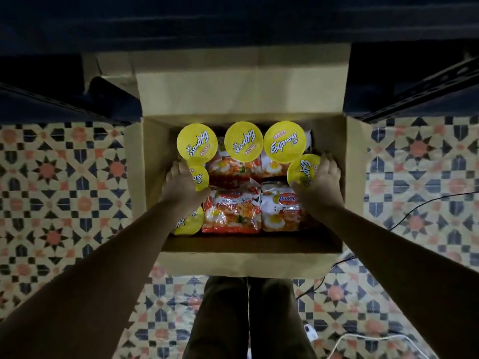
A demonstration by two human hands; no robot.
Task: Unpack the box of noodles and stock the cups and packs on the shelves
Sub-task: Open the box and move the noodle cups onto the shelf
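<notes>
An open cardboard box (248,257) stands on the tiled floor in front of me. Three yellow-lidded noodle cups (243,141) line its back row, and another cup (189,221) sits at the front left. Orange and white noodle packs (232,216) fill the middle. My left hand (181,185) reaches down at the box's left side, fingers and thumb curled round a cup (201,178). At the right side my right hand (321,182) wraps a tilted cup (303,169), thumb on the near side and fingers over the far side.
Dark blue shelving (51,104) runs along the left, the right (414,94) and across the top behind the box. A black cable (414,211) and a white cable (363,340) lie on the floor to the right. My legs (248,320) are just behind the box.
</notes>
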